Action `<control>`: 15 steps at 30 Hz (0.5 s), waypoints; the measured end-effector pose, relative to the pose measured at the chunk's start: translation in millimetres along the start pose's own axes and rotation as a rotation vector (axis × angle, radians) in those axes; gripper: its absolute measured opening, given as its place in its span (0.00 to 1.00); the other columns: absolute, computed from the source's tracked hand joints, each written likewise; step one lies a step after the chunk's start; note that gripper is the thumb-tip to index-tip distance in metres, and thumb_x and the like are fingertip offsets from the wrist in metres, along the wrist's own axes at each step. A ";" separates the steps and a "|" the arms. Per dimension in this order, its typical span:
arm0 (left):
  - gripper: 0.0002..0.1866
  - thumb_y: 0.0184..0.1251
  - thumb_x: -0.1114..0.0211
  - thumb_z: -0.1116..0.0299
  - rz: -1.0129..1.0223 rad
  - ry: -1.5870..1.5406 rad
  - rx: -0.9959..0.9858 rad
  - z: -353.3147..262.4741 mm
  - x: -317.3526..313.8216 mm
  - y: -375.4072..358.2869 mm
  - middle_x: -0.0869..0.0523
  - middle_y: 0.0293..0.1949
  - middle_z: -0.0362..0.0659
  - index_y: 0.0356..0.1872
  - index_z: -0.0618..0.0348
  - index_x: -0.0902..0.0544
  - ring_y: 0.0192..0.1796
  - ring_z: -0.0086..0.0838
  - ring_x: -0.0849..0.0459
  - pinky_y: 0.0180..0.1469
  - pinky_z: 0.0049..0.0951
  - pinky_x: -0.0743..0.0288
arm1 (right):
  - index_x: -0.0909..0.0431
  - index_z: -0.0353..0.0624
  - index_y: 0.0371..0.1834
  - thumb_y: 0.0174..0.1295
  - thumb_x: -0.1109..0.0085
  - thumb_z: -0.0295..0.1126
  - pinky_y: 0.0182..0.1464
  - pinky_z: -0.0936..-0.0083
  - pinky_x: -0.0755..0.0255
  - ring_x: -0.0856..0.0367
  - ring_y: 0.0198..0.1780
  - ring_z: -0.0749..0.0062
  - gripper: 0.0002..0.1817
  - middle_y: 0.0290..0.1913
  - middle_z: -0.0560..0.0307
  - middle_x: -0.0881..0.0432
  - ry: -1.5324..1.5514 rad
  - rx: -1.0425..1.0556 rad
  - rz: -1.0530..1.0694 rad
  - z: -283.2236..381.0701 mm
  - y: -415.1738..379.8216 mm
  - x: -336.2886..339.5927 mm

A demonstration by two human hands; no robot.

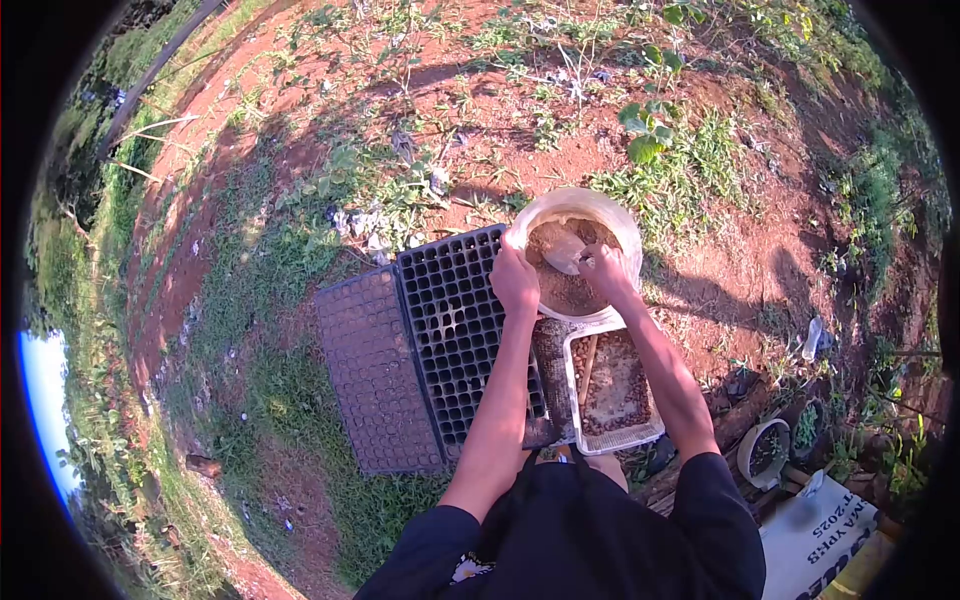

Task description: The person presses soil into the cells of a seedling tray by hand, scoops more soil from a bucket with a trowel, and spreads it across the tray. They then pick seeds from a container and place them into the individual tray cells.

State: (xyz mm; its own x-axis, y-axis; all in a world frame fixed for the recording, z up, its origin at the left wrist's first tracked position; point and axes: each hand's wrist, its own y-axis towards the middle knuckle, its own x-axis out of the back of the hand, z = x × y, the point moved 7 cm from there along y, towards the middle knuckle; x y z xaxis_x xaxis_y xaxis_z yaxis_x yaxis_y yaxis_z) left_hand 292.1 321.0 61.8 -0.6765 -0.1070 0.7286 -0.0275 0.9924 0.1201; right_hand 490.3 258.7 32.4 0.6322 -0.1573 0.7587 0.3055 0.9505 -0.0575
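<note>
A round pale bucket (630,228) holds loose brown soil (572,292). My left hand (514,280) is closed on the bucket's left rim. Inside the bucket, my right hand (604,272) is wrapped round the handle of a trowel (562,250), whose blade rests in the soil. Left of the bucket lies a black seedling tray (465,345) with hollow cells. Beside it, a second seedling tray (378,370) has its cells filled with soil. Below the bucket sits a white plastic basket (630,437) with small brown seed-like bits and a wooden stick (587,370) in it.
Red earth with weeds and grass surrounds the trays. To the lower right are a tipped pale container (766,452), a printed white sack (815,535) and a log (745,415). A clear plastic bottle (812,338) lies at the right. Leafy plants (648,130) grow beyond the bucket.
</note>
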 end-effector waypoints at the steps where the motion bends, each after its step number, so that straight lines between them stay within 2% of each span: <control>1: 0.19 0.74 0.48 0.72 0.006 0.011 0.013 0.7 -1.8 0.1 0.13 0.36 0.57 0.64 0.55 0.29 0.42 0.55 0.15 0.44 0.52 0.24 | 0.15 0.39 0.46 0.55 0.31 0.36 0.48 0.56 0.20 0.13 0.39 0.48 0.17 0.35 0.38 0.13 0.001 0.002 -0.006 1.0 -0.8 1.0; 3: 0.18 0.75 0.49 0.71 0.021 0.005 0.005 -1.5 -1.6 -0.3 0.13 0.37 0.57 0.64 0.55 0.29 0.42 0.56 0.15 0.45 0.53 0.24 | 0.17 0.39 0.48 0.59 0.32 0.36 0.44 0.61 0.19 0.12 0.39 0.51 0.17 0.36 0.36 0.13 -0.005 0.000 -0.015 -1.5 -0.4 0.7; 5: 0.18 0.76 0.50 0.70 0.030 0.001 0.003 -4.0 3.3 1.2 0.13 0.38 0.58 0.64 0.55 0.30 0.43 0.56 0.15 0.45 0.54 0.25 | 0.18 0.39 0.51 0.60 0.33 0.37 0.44 0.60 0.19 0.12 0.39 0.51 0.18 0.36 0.36 0.13 0.000 0.008 -0.017 -6.5 1.0 -2.7; 7: 0.21 0.80 0.52 0.64 0.213 -0.038 0.032 -3.5 -1.0 3.4 0.15 0.49 0.62 0.68 0.59 0.33 0.52 0.58 0.17 0.53 0.52 0.26 | 0.20 0.40 0.53 0.62 0.34 0.38 0.44 0.60 0.20 0.12 0.39 0.51 0.20 0.36 0.36 0.14 0.008 0.022 -0.015 -7.8 1.5 -3.4; 8: 0.21 0.80 0.52 0.64 0.202 -0.038 0.033 -2.1 5.5 3.9 0.15 0.49 0.62 0.68 0.59 0.33 0.52 0.58 0.17 0.53 0.52 0.26 | 0.21 0.40 0.55 0.63 0.35 0.39 0.42 0.60 0.19 0.12 0.38 0.51 0.21 0.36 0.36 0.13 0.018 0.017 -0.017 -9.4 0.6 -3.6; 10: 0.25 0.81 0.51 0.61 0.110 -0.324 -0.238 -11.7 24.9 -2.6 0.19 0.56 0.63 0.72 0.63 0.35 0.58 0.57 0.20 0.57 0.49 0.25 | 0.22 0.41 0.57 0.64 0.36 0.40 0.41 0.60 0.19 0.12 0.36 0.52 0.22 0.36 0.36 0.13 0.025 0.021 -0.014 3.2 -0.4 4.0; 11: 0.29 0.81 0.51 0.56 0.067 -0.337 -0.264 -5.5 35.0 -7.6 0.23 0.62 0.66 0.75 0.62 0.39 0.62 0.60 0.23 0.63 0.49 0.29 | 0.21 0.42 0.57 0.63 0.35 0.39 0.47 0.57 0.21 0.12 0.41 0.48 0.21 0.39 0.35 0.14 0.098 -0.049 0.020 3.2 -1.3 6.6; 12: 0.30 0.81 0.50 0.55 0.154 -0.360 -0.070 -2.7 51.1 -10.7 0.25 0.65 0.64 0.75 0.61 0.39 0.67 0.57 0.26 0.68 0.47 0.32 | 0.19 0.44 0.56 0.62 0.35 0.39 0.52 0.54 0.22 0.13 0.46 0.44 0.20 0.41 0.34 0.14 0.171 -0.118 0.053 5.7 -1.7 8.0; 14: 0.31 0.81 0.50 0.54 0.060 -0.362 -0.133 13.0 77.2 -18.2 0.28 0.69 0.62 0.76 0.60 0.41 0.72 0.53 0.31 0.72 0.45 0.36 | 0.19 0.44 0.57 0.62 0.35 0.39 0.53 0.56 0.22 0.13 0.46 0.46 0.21 0.41 0.35 0.13 0.139 -0.068 0.067 10.1 0.5 12.9; 15: 0.31 0.81 0.49 0.55 0.076 -0.371 -0.079 21.9 92.8 -23.7 0.29 0.70 0.61 0.77 0.58 0.42 0.74 0.50 0.32 0.73 0.45 0.37 | 0.19 0.45 0.57 0.62 0.34 0.40 0.53 0.56 0.21 0.13 0.47 0.47 0.21 0.42 0.34 0.14 0.114 -0.061 0.088 16.8 -1.3 19.6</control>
State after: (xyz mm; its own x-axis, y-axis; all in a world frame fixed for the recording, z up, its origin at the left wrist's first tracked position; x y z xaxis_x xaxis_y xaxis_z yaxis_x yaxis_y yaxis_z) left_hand 213.9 289.0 111.8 -0.8953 0.0101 0.4453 0.0795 0.9873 0.1373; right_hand 490.3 258.9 58.2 0.7344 -0.1067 0.6702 0.2859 0.9443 -0.1628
